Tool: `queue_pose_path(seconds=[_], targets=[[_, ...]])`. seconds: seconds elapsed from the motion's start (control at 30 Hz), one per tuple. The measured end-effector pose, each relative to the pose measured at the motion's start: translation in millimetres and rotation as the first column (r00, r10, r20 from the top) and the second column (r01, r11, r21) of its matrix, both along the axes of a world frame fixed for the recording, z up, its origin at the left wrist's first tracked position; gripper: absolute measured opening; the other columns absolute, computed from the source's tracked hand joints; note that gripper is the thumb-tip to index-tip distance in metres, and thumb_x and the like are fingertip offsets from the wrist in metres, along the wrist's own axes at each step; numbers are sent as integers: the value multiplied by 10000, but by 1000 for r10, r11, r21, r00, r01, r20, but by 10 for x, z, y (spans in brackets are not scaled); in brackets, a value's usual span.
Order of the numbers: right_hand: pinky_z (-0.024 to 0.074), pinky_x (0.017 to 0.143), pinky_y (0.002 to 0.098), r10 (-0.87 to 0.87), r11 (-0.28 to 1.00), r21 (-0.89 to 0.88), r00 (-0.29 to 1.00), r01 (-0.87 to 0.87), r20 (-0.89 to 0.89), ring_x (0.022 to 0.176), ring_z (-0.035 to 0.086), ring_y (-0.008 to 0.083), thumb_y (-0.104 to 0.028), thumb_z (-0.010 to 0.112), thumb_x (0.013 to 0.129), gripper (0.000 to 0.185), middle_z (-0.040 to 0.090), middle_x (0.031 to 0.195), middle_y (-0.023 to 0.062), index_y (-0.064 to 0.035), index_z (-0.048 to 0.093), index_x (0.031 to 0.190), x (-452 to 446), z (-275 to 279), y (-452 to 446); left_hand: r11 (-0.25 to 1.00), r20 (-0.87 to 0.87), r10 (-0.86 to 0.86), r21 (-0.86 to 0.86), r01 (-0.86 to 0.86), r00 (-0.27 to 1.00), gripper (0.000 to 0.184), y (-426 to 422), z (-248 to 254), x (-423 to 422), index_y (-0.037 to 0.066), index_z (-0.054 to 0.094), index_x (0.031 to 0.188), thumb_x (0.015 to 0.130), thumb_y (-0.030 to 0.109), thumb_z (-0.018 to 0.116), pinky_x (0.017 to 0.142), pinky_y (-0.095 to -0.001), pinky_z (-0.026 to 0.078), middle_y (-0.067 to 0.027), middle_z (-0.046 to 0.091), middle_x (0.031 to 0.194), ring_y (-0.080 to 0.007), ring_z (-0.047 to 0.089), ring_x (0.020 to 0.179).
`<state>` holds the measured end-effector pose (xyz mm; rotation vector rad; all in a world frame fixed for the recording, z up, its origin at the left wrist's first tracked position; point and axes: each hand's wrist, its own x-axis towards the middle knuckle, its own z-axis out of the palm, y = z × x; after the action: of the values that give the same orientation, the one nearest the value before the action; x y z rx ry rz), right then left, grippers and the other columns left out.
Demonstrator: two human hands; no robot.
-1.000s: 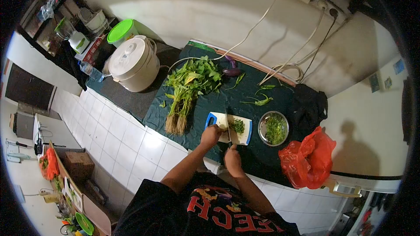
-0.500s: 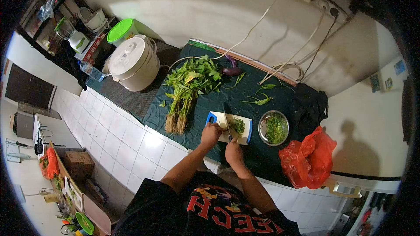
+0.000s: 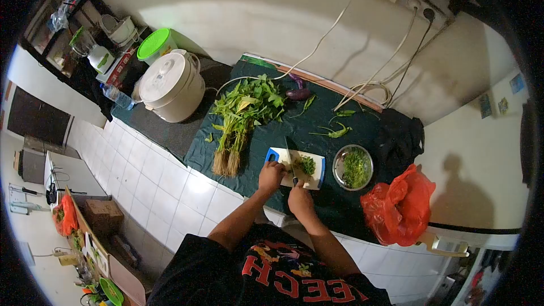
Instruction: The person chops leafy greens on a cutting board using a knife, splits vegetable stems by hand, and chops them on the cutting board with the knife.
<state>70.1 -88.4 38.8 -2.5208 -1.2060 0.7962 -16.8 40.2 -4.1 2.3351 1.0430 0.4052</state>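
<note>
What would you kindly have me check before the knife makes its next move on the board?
1. Knife gripped in the right hand: ok.
2. Left hand safely clear of the knife: cannot tell; it is close, the gap too small to judge.
3. Board resting on the dark cloth: ok.
4. Chopped greens on the board: ok.
5. Bowl beside the board, with room left: not ok; greenery covers much of its inside.

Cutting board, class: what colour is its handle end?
The handle end is blue; the head view shows it.
</note>
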Motion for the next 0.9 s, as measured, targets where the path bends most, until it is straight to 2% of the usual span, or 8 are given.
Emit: queue_pose_path(seconds=[0.1,0.2,0.43,0.5,0.6,0.63,0.8,0.9], targets=[[560,624,509,-43,999,-18,994,41,-99,761,684,435,-183,467,1003,367,677,830,271,86,384,1239,-95,-12,-153,999,21,-21,24,21,1000,140,-5,-84,-37,89,730,887,786,184,715,844,-411,494,-68,665,912,-303,588,926],[555,550,491,-33,997,73,998,37,-56,671,686,409,-85,450,959,367,679,765,257,124,425,1259,-92,-109,-144,988,18,-105,117,102,994,119,19,-128,-65,101,721,880,797,182,695,816,-407,496,-65,655,906,-293,582,896],[545,544,486,40,999,32,999,-41,13,666,678,415,-95,477,968,445,670,746,249,154,377,1323,-45,-44,-53,895,-159,-232,352,274,960,67,-11,-54,-163,124,686,793,794,185,660,777,-376,500,-41,605,904,-246,559,917],[562,579,480,-22,999,24,993,25,-117,733,684,421,-198,449,1021,399,671,857,277,131,385,1237,-116,-96,-177,912,-129,-226,319,256,966,71,-23,-56,-165,128,694,806,788,190,664,787,-372,498,-37,603,928,-246,553,933],[536,524,482,18,993,119,997,-9,-79,636,669,411,-99,497,963,447,657,700,228,147,381,1318,-117,-242,-145,933,-121,-218,265,243,969,95,-4,10,-136,133,711,837,784,201,671,808,-369,495,-31,601,954,-248,546,949],[547,532,475,-16,995,102,1000,17,-7,638,674,408,-89,504,948,382,659,703,243,137,419,1244,-96,-226,-68,936,-140,-223,246,252,965,110,-29,3,-150,134,719,855,785,206,674,819,-370,492,-30,601,957,-251,545,950],[568,576,478,67,998,-3,997,-67,-28,669,688,407,-83,509,917,381,662,727,282,156,415,1198,-5,14,9,965,-45,-174,193,179,984,120,-55,-15,-112,107,720,877,807,185,662,837,-383,485,-31,601,955,-262,538,952],[554,617,504,-12,997,69,993,20,-119,751,679,432,-171,467,1007,280,665,787,279,82,412,1113,-152,-83,-194,955,-52,-149,253,158,987,114,-45,31,-108,102,712,874,803,165,649,823,-381,486,-37,606,932,-264,543,932]])
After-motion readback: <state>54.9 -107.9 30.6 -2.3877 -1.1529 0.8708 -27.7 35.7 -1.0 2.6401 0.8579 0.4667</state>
